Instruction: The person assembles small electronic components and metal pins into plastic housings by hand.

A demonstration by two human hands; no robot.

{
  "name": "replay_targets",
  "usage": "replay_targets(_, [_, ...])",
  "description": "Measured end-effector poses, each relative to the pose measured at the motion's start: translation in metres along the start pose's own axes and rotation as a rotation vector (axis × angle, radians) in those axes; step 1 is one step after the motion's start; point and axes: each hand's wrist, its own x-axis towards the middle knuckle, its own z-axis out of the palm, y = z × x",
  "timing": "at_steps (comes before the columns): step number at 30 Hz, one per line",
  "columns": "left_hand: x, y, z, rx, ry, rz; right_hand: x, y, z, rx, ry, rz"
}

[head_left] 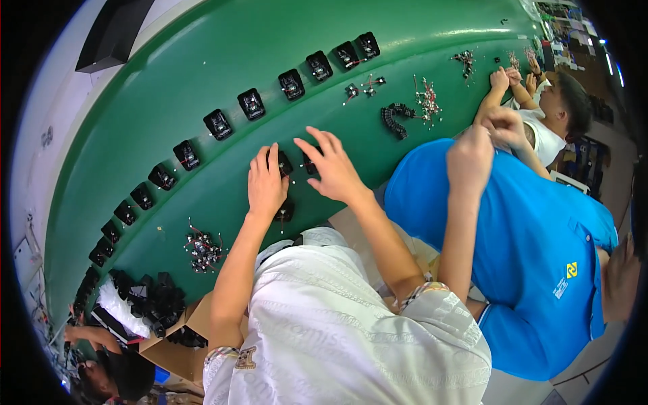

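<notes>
Left hand (266, 185) grip covers a black part (284, 164) — right hand (334, 169) spread, empty.

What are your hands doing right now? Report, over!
Left hand flat on a small black part on the green table. Right hand open over another black part. Blue-shirted co-worker close alongside.

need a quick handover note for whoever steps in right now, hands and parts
Left hand: flat on the green belt, fingers over a black housing; grip unclear.
Right hand: open, fingers spread, at a second black housing.
A third housing lies at the left wrist.
Done, it seems: a row of housings spaced along the belt.
Left, it seems: the housings at the hands, a pile of wired parts and a carton of black parts to the left.
A person in blue works on the right.
</notes>
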Motion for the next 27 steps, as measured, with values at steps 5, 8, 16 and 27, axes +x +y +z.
replay_targets(5, [0.001,0.004,0.0,-0.225,-0.067,-0.029,0.0,0.02,0.035,0.016,0.004,0.012])
replay_targets(8, [-0.004,-0.003,0.001,-0.3,-0.081,-0.041,0.002,0.017,0.035,0.051,0.008,0.009])
replay_targets(16, [-0.033,-0.016,-0.012,-0.365,0.078,-0.119,-0.006,-0.002,0.027,-0.052,0.131,0.108])
replay_targets(27, [-0.094,-0.032,-0.012,-0.341,0.132,-0.121,-0.024,-0.009,0.052,-0.101,0.415,0.363])
